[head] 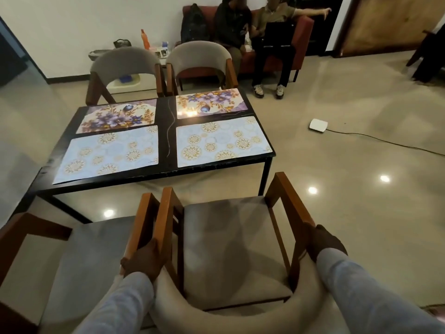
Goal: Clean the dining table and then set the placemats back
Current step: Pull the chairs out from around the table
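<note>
Left hand [144, 260] and right hand [323, 244] fingers closed around chair [231, 242] armrests; four placemats [108, 154] flat on table [166, 175]

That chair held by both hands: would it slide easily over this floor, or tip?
The chair probably slides readily, since the floor looks glossy and mirrors the lights. Its wooden frame suggests moderate weight. With the left hand and right hand on opposite arms, tipping seems unlikely.

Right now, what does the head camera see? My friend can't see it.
Both hands, left hand and right hand, grip a chair by its wooden arms, near a black table holding four placemats.
</note>
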